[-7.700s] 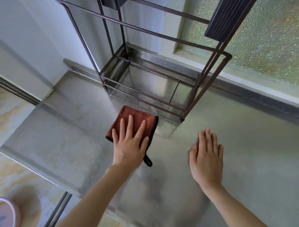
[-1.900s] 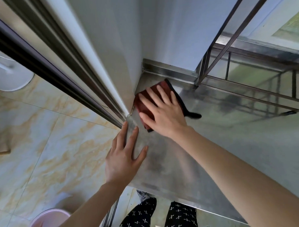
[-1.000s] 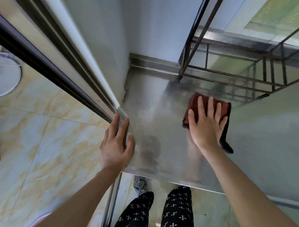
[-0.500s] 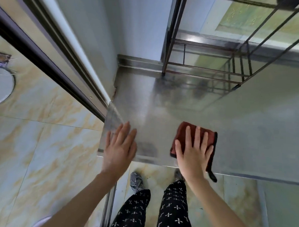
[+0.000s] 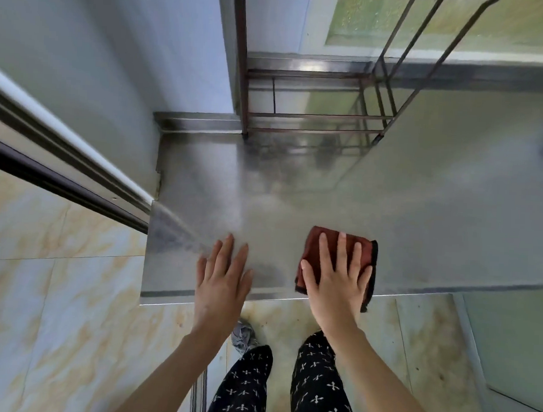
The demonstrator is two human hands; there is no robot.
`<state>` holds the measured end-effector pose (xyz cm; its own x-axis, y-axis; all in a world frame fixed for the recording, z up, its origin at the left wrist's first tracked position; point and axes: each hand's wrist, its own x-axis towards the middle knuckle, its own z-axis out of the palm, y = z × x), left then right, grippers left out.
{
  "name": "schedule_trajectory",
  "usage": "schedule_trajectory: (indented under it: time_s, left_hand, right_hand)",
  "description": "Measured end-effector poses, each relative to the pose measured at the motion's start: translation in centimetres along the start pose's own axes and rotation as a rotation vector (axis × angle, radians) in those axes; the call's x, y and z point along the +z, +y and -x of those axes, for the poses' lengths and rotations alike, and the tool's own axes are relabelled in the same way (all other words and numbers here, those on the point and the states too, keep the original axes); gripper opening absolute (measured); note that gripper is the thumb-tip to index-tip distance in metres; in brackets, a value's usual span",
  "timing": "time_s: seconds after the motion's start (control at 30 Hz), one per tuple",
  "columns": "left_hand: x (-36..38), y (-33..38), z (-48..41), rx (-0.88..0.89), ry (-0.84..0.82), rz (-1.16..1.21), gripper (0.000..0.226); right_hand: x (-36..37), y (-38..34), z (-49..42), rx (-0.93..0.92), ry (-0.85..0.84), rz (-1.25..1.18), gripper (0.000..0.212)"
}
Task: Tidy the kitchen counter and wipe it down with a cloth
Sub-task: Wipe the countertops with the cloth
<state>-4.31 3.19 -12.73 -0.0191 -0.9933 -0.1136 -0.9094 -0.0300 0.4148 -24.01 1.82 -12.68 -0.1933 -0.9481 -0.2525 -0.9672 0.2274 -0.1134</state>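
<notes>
A folded dark red cloth (image 5: 315, 245) with a black edge lies at the front edge of the steel counter (image 5: 419, 218). My right hand (image 5: 335, 280) presses flat on the cloth, fingers straight and spread; part of the cloth hangs over the edge. My left hand (image 5: 223, 275) lies flat with straight fingers at the counter's front left corner, beside the cloth and not touching it.
A brown metal wire rack (image 5: 314, 117) stands at the back of the counter against the window. A wall and a sliding-door frame (image 5: 64, 153) run along the left. Below the counter edge are marbled floor tiles and my legs in patterned trousers (image 5: 315, 388).
My right hand has dragged the cloth from near the rack back to the front edge. My left hand left its grip on the left corner and now lies flat near the front edge.
</notes>
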Motion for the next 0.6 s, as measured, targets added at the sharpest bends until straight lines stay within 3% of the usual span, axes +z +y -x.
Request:
schedule_trajectory:
  time_s: [0.07,0.13,0.23,0.37,0.47,0.6]
  left_hand:
    - [0.5,1.5,-0.1,0.021,-0.017,0.014,0.051]
    - [1.1,2.7,-0.2,0.04,-0.029,0.025,0.052]
    - [1.9,4.1,-0.3,0.069,-0.046,0.026,0.053]
    - [2.7,7.2,-0.8,0.093,-0.065,0.044,0.05]
    - [3.6,10.5,-1.5,0.109,-0.064,0.117,0.04]
    - [4.0,17.3,-3.1,-0.146,-0.137,0.523,0.038]
  right_hand:
    - [0.0,-1.7,1.4,-0.04,0.001,0.009,0.062]
    - [0.0,-1.8,2.5,-0.237,-0.04,0.044,0.059]
    - [-0.7,2.4,1.4,-0.38,-0.061,0.046,0.059]
    - [-2.5,8.6,-1.1,-0.134,-0.092,0.037,0.063]
    - [-4.1,11.6,-2.2,-0.049,-0.067,-0.147,0.062]
    - [-5.8,14.1,-2.0,0.342,0.271,-0.519,0.04]
